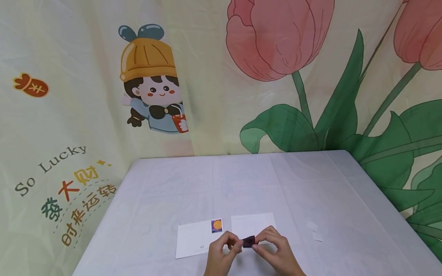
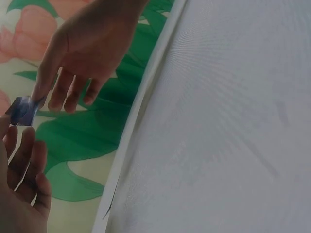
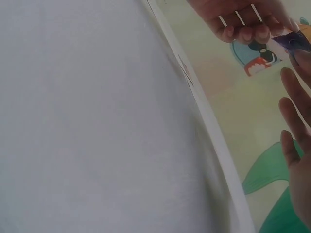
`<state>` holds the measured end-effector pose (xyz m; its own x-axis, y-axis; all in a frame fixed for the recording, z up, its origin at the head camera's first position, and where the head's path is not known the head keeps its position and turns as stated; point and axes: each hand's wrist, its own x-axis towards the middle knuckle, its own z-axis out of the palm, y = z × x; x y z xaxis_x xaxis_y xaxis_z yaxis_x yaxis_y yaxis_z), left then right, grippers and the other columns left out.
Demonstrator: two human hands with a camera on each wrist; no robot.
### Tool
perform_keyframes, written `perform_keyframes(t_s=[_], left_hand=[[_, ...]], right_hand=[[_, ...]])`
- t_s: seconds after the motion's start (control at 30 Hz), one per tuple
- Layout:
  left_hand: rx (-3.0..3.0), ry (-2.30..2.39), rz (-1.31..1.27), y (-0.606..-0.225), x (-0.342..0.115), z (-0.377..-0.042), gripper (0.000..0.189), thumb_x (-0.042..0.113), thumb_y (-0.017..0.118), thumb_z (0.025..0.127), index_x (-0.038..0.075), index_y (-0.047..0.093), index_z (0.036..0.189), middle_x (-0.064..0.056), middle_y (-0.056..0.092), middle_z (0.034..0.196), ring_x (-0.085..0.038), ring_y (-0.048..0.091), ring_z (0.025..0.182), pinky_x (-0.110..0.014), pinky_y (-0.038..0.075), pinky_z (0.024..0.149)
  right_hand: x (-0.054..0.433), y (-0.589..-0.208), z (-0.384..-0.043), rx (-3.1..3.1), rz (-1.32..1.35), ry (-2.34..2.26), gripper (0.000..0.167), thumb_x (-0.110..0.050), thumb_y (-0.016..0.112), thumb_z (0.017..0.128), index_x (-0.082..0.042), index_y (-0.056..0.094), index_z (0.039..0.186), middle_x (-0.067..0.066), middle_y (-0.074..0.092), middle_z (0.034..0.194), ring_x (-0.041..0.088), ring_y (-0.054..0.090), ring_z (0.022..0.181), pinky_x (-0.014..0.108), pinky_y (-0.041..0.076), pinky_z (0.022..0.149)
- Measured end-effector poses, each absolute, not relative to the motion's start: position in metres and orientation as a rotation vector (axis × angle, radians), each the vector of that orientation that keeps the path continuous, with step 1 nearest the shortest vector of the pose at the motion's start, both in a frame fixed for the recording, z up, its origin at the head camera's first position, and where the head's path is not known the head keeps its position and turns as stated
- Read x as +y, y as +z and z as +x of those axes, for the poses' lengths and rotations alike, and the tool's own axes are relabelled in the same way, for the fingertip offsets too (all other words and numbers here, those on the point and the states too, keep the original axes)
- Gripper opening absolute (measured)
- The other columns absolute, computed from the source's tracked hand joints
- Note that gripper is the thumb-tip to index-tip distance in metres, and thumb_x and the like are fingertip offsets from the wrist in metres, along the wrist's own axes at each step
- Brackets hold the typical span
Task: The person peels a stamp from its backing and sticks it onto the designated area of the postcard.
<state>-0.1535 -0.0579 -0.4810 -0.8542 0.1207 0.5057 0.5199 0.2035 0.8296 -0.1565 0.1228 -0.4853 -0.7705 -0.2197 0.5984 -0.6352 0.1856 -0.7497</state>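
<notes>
A small dark purple stamp (image 1: pixel 248 241) is held up between both hands above the table's near side. My left hand (image 1: pixel 224 251) pinches its left edge between thumb and forefinger. At the opposite edge, my right hand (image 1: pixel 276 249) pinches it the same way. In the left wrist view the stamp (image 2: pixel 23 111) looks slightly bent, and the other fingers of both hands hang free. Behind the left hand lies a white envelope or card (image 1: pixel 193 239) bearing a purple stamp with an orange disc (image 1: pixel 216 225). A second white envelope or card (image 1: pixel 253 224) lies behind the hands, partly covered by them.
Small white paper scraps (image 1: pixel 317 237) lie to the right of the hands. A white cloth covers the table (image 1: pixel 207 184). Behind its far edge hangs a printed curtain (image 1: pixel 207 96) with tulips and a cartoon figure.
</notes>
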Motion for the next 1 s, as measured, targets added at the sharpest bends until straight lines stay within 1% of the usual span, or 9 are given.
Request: perform_keyframes(t_s=[0.1,0.2,0.27,0.33,0.43,0.5,0.63,0.83,1.0], left_hand=[[-2.179,-1.753,-0.497,-0.479,-0.057,-0.153,0.014,-0.002,0.068,0.08,0.007,0.057,0.081,0.001,0.059,0.064,-0.003,0.051,0.056,-0.022,0.044,0.052],[-2.203,-1.862,-0.417,-0.481,-0.057,-0.154,0.012,0.0,0.068,0.08,0.006,0.058,0.084,0.0,0.059,0.067,-0.004,0.052,0.057,-0.023,0.045,0.052],[-2.211,-1.977,-0.382,-0.487,-0.057,-0.157,0.009,0.0,0.066,0.082,0.005,0.06,0.086,-0.002,0.059,0.069,-0.005,0.053,0.057,-0.024,0.046,0.053],[-2.218,-2.124,-0.34,-0.496,-0.058,-0.161,0.005,0.002,0.064,0.084,0.002,0.061,0.087,-0.002,0.059,0.072,-0.006,0.053,0.059,-0.023,0.047,0.055],[-2.223,-2.338,-0.24,-0.503,-0.06,-0.165,0.012,0.007,0.063,0.087,-0.004,0.061,0.092,-0.002,0.059,0.076,-0.007,0.054,0.063,-0.022,0.048,0.059],[-2.219,-2.426,-0.19,-0.502,-0.061,-0.166,0.019,0.01,0.063,0.087,-0.007,0.059,0.094,-0.003,0.059,0.077,-0.008,0.054,0.064,-0.021,0.047,0.06],[-2.214,-2.477,-0.162,-0.499,-0.062,-0.166,0.024,0.011,0.063,0.087,-0.011,0.058,0.095,-0.005,0.059,0.079,-0.008,0.054,0.065,-0.02,0.047,0.062],[-2.215,-2.511,-0.132,-0.496,-0.061,-0.166,0.024,0.011,0.063,0.087,-0.011,0.059,0.095,-0.003,0.06,0.078,-0.008,0.054,0.065,-0.02,0.046,0.062],[-2.221,-2.505,-0.109,-0.488,-0.054,-0.172,0.023,0.015,0.064,0.087,-0.007,0.062,0.094,-0.002,0.061,0.079,-0.009,0.054,0.067,-0.022,0.047,0.063]], right_hand=[[0.124,-0.496,-0.159,-2.121,0.83,1.655,0.018,0.003,0.07,0.078,-0.012,0.067,0.087,0.002,0.064,0.081,0.016,0.054,0.081,0.026,0.044,0.072],[0.126,-0.508,-0.162,-2.123,0.863,1.689,0.017,0.001,0.069,0.079,-0.013,0.067,0.089,0.005,0.064,0.082,0.015,0.054,0.082,0.027,0.044,0.073],[0.126,-0.511,-0.163,-2.118,0.883,1.725,0.017,0.002,0.069,0.08,-0.012,0.066,0.089,0.005,0.064,0.082,0.015,0.055,0.082,0.027,0.044,0.074],[0.125,-0.503,-0.161,-2.101,0.902,1.77,0.018,0.006,0.067,0.079,-0.009,0.066,0.089,0.007,0.063,0.083,0.016,0.055,0.082,0.028,0.044,0.074],[0.124,-0.497,-0.158,-2.085,0.911,1.843,0.019,0.011,0.065,0.079,-0.005,0.065,0.089,0.008,0.062,0.083,0.017,0.055,0.082,0.028,0.044,0.076],[0.124,-0.499,-0.158,-2.081,0.908,1.876,0.02,0.012,0.064,0.079,-0.005,0.065,0.089,0.008,0.062,0.084,0.017,0.055,0.082,0.029,0.043,0.077],[0.125,-0.511,-0.161,-2.078,0.903,1.905,0.023,0.015,0.063,0.078,-0.005,0.065,0.09,0.008,0.062,0.084,0.017,0.055,0.083,0.029,0.043,0.078],[0.127,-0.519,-0.164,-2.065,0.89,1.905,0.023,0.015,0.063,0.077,-0.004,0.065,0.091,0.008,0.063,0.084,0.018,0.055,0.082,0.03,0.045,0.075],[0.13,-0.514,-0.164,-2.071,0.801,1.889,0.022,0.012,0.064,0.079,-0.007,0.066,0.09,0.008,0.063,0.085,0.017,0.055,0.082,0.029,0.044,0.076]])
